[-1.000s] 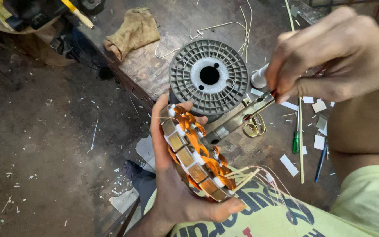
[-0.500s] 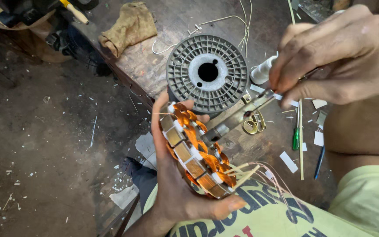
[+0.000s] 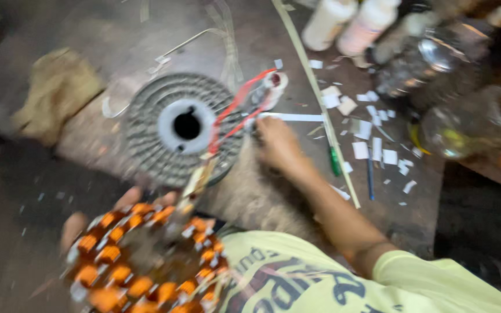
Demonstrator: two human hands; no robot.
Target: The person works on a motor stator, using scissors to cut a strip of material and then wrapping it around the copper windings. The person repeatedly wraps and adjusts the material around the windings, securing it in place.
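While the left hand (image 3: 97, 223) cups the orange-wound stator (image 3: 146, 261) at lower left, the right hand (image 3: 276, 142) reaches mid-frame toward the red wires (image 3: 236, 113). Its fingers look closed there, though blur hides the grip. A steady stator would help.

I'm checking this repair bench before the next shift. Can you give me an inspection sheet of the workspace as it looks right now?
Surface: dark, stained workbench, worn and dusty.
Job's things: round motor winding with orange coils held low near the lap; grey ribbed spool lying flat on the bench.
Clutter: white paper scraps, tan rag, long thin stick, green pen, white bottles, clear jars.
Grippers: left hand cradles the winding from beneath; right hand rests fingers on the bench beside the spool. Picture blurred.
Cables: red wires cross the spool's edge.
Surroundings: dim floor at left.
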